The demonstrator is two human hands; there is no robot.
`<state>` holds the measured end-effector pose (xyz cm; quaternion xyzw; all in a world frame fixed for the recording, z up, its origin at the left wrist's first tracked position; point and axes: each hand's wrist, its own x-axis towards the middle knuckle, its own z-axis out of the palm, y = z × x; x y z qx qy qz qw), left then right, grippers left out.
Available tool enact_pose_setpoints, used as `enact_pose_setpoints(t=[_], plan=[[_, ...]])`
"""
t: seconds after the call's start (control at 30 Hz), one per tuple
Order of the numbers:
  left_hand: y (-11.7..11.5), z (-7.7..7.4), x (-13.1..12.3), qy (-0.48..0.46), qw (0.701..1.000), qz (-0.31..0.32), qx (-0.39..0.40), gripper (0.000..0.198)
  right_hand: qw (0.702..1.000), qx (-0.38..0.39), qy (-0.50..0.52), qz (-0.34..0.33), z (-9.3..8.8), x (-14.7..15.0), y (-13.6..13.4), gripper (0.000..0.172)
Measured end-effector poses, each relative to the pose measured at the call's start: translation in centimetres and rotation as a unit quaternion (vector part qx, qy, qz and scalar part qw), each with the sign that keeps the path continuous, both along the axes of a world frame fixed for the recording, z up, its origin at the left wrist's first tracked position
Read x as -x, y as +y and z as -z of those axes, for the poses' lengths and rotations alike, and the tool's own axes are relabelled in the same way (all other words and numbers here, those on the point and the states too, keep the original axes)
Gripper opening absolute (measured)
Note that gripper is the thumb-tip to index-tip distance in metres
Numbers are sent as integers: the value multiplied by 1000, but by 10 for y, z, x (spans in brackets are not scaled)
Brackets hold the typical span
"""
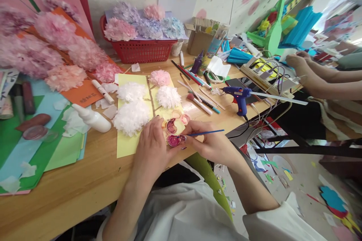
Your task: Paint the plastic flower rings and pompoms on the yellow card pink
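Note:
My left hand (pixel 152 143) grips the side of a small multi-pan palette (pixel 172 125) holding dark pink and pale cakes of colour. Between the fingertips of my right hand (pixel 202 141) is a thin blue-handled paintbrush (pixel 210 132), its tip over the deep pink pan nearest me; whether it touches the colour I cannot tell. Behind the palette lies a yellow sheet (pixel 124 148) with a brown branch (pixel 149 94) on it. White ruffled paper flowers (pixel 131 116) and a pink-tinted one (pixel 160 78) sit along that branch.
A white glue bottle (pixel 94 118) lies left of the sheet. On the right are brushes and pens (pixel 200 103), a blue glue gun (pixel 240 98) and a cabled power strip (pixel 264 73). A red basket (pixel 141 51) of flowers stands behind. Another person's arms (pixel 313 67) reach in at right.

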<state>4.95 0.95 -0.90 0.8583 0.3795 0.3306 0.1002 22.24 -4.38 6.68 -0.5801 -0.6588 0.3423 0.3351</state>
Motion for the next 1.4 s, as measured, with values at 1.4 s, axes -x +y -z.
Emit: enact_pose_setpoints(t=[1.4], plan=[[2, 4, 1, 11, 999, 3, -32, 83, 999, 22, 43, 7, 1, 1, 5, 8]])
